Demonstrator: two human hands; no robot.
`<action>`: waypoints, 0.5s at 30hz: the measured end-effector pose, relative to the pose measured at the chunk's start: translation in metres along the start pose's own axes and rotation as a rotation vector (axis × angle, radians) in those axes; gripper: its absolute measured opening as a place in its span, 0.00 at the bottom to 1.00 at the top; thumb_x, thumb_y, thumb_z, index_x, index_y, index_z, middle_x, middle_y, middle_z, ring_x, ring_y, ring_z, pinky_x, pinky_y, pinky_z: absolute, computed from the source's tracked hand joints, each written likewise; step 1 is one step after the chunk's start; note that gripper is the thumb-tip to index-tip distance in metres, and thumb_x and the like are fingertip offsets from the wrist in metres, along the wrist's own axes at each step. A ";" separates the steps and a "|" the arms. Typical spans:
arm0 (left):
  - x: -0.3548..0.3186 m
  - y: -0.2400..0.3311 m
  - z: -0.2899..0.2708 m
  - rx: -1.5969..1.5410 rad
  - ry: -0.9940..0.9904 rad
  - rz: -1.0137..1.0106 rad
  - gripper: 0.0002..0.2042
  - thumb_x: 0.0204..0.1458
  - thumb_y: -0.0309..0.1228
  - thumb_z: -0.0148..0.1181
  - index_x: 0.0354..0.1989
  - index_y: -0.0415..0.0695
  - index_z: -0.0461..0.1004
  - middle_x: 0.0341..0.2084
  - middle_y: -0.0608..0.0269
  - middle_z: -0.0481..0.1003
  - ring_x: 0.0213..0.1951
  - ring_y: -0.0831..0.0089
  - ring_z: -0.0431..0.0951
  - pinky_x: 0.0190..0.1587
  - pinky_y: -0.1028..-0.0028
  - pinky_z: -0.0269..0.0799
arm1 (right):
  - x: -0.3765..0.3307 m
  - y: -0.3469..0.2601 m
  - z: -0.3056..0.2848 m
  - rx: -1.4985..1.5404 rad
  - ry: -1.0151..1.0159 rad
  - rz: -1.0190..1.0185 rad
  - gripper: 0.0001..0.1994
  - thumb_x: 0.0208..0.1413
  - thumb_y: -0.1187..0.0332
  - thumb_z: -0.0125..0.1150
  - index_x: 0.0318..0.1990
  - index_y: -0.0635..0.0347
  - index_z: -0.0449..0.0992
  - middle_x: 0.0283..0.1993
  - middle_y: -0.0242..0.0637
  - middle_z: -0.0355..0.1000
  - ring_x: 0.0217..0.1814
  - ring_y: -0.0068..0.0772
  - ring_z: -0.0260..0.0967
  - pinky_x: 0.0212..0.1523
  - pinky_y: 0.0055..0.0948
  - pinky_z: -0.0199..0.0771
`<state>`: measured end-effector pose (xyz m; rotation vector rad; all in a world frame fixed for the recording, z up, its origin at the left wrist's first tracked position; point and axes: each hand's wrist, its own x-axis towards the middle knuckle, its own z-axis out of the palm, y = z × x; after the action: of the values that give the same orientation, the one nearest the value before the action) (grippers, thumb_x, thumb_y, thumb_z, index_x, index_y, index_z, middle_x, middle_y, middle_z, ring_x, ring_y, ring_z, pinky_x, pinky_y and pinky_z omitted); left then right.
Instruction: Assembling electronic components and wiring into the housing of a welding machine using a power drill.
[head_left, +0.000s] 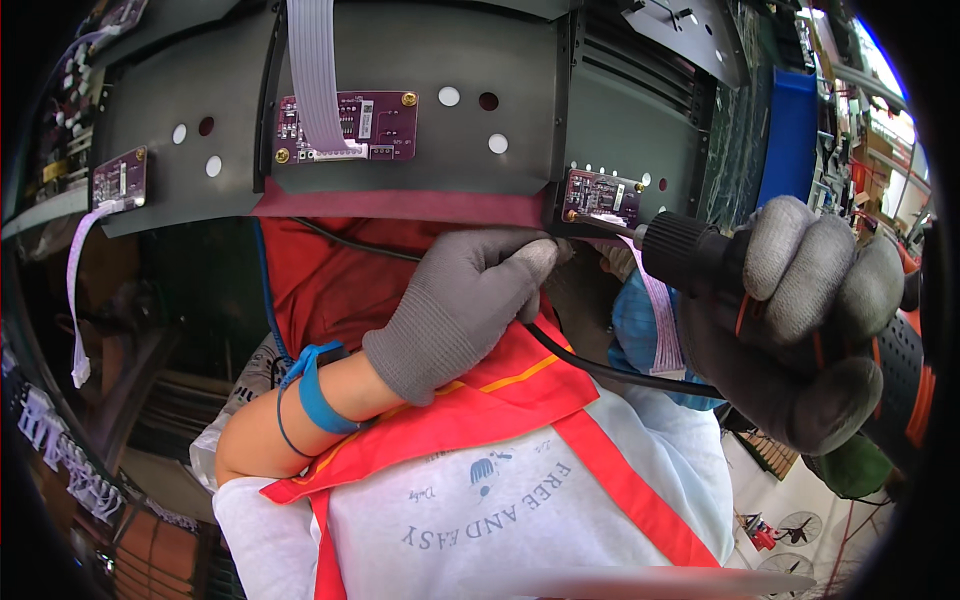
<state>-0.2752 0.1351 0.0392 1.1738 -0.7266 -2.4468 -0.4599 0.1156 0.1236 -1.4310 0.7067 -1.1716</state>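
Note:
My right hand, in a grey glove, is wrapped round a black and orange power screwdriver. Its bit reaches left to the brass screw at the lower left corner of a small purple circuit board, which lies on a dark metal panel. From that board hangs a white ribbon cable. My left hand, also gloved in grey, is closed just below the panel's near edge, thumb against fingers. What it pinches, if anything, I cannot make out. A black cord passes beneath it towards the screwdriver.
Two more purple boards, one in the middle and one at the left, carry ribbon cables. A red strip runs along the panel's near edge. White connectors hang at the lower left. A blue bin stands at the right.

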 end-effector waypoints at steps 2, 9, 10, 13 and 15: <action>-0.005 0.001 0.001 -0.002 0.020 0.082 0.14 0.61 0.34 0.49 0.32 0.35 0.75 0.18 0.71 0.67 0.22 0.87 0.62 0.24 0.81 0.60 | -0.001 0.000 0.001 -0.008 0.002 0.007 0.13 0.59 0.54 0.56 0.38 0.46 0.60 0.29 0.27 0.59 0.36 0.25 0.55 0.39 0.34 0.67; -0.017 0.003 0.003 -0.174 0.266 0.191 0.15 0.60 0.27 0.48 0.49 0.30 0.72 0.18 0.71 0.67 0.22 0.86 0.63 0.25 0.82 0.61 | -0.009 0.007 0.014 -0.084 0.063 -0.011 0.13 0.59 0.54 0.56 0.37 0.48 0.60 0.28 0.28 0.59 0.34 0.25 0.55 0.37 0.30 0.67; -0.014 0.003 0.000 -0.157 0.210 0.140 0.14 0.60 0.28 0.48 0.46 0.30 0.73 0.18 0.71 0.67 0.22 0.86 0.64 0.25 0.81 0.61 | -0.011 0.011 0.016 -0.136 0.076 -0.050 0.14 0.58 0.54 0.56 0.37 0.48 0.60 0.28 0.28 0.59 0.33 0.24 0.55 0.36 0.29 0.67; -0.008 0.004 -0.008 -0.093 0.133 0.052 0.14 0.60 0.32 0.48 0.34 0.33 0.74 0.16 0.70 0.66 0.21 0.84 0.64 0.25 0.78 0.61 | -0.015 0.025 0.024 -0.074 0.147 -0.217 0.14 0.57 0.55 0.57 0.38 0.50 0.61 0.28 0.29 0.59 0.28 0.23 0.54 0.34 0.24 0.66; -0.007 0.004 -0.010 -0.038 0.134 0.113 0.14 0.60 0.33 0.48 0.28 0.34 0.72 0.15 0.68 0.66 0.20 0.83 0.64 0.25 0.77 0.62 | -0.016 0.031 0.029 -0.132 0.217 -0.300 0.14 0.57 0.56 0.58 0.38 0.52 0.61 0.27 0.29 0.60 0.25 0.22 0.55 0.32 0.23 0.65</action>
<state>-0.2627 0.1323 0.0401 1.2338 -0.6844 -2.2554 -0.4327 0.1343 0.0924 -1.5735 0.7472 -1.5549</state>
